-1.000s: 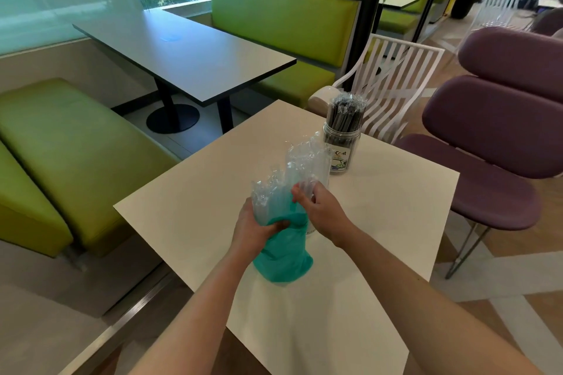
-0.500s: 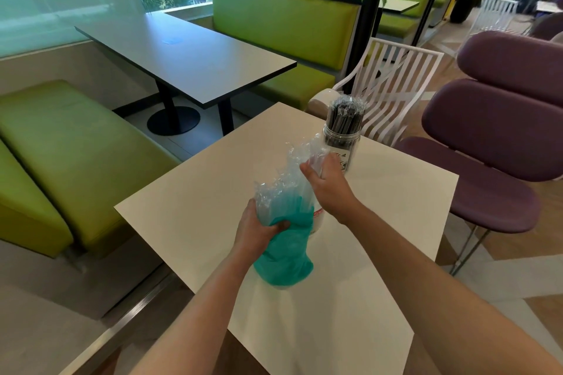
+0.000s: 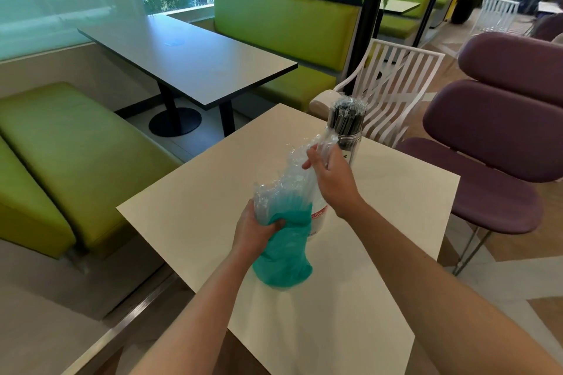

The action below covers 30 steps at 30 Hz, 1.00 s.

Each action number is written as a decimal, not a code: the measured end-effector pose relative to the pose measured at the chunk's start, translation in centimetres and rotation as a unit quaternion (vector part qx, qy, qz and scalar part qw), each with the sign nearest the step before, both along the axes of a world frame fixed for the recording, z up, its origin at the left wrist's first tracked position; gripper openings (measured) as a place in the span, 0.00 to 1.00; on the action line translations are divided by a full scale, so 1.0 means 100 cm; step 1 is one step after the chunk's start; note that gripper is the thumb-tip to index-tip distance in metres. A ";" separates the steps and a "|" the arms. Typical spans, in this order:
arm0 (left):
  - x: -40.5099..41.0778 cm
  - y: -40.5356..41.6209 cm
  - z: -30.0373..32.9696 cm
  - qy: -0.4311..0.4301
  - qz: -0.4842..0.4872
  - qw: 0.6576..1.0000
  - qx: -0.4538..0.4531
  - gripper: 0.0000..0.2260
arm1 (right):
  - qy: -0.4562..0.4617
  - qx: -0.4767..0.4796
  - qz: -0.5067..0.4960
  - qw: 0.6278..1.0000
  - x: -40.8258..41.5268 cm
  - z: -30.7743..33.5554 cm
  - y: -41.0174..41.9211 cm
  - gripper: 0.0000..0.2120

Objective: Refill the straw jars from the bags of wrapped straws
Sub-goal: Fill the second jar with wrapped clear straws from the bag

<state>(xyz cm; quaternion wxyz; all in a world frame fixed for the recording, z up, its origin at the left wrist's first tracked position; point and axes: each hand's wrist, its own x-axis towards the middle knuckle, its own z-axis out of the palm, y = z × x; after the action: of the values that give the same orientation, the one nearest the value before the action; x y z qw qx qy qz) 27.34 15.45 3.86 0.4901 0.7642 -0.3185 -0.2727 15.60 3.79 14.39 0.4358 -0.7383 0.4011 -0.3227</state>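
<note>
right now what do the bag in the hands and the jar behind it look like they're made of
Bag: thin soft plastic film, clear and glossy above, teal below; it crinkles and catches light where the left hand grips it. Jar: clear and rigid, glass or hard plastic, I cannot tell which; the dark straws show through its wall.

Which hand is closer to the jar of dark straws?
Right. The right hand pinches clear wrapping just beside the jar; the left hand grips the teal bag lower down, well short of it.

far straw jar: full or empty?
Full. The jar stands upright on the table, packed with dark wrapped straws rising past its rim.
</note>
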 end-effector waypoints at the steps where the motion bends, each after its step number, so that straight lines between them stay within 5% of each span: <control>1: 0.000 0.000 0.001 0.005 0.002 1.000 0.000 0.32 | -0.004 -0.019 -0.003 1.000 0.000 0.009 -0.003 0.22; 7: -0.002 -0.001 0.001 0.021 0.005 1.000 0.004 0.32 | -0.052 -0.110 -0.025 0.992 -0.002 0.065 -0.019 0.10; 12: 0.002 0.000 -0.001 0.016 0.009 1.000 0.007 0.32 | -0.042 -0.178 -0.063 0.981 -0.004 0.076 -0.025 0.18; 23: 0.003 0.002 -0.001 0.015 0.014 1.000 0.012 0.31 | 0.067 -0.091 -0.037 0.993 -0.007 0.013 -0.029 0.18; 27: 0.004 0.003 0.000 0.021 0.020 0.999 0.015 0.31 | 0.054 -0.154 -0.038 0.986 -0.011 -0.009 -0.028 0.28; 30: 0.003 0.004 0.002 0.026 0.022 0.999 0.015 0.31 | 0.116 -0.249 -0.055 0.960 -0.009 -0.021 -0.032 0.21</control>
<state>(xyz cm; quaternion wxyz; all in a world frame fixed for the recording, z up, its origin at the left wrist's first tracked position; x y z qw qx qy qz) 27.66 15.85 4.09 0.4929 0.7708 -0.2843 -0.2866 14.67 0.63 12.30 0.1697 -0.8328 0.3957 -0.3479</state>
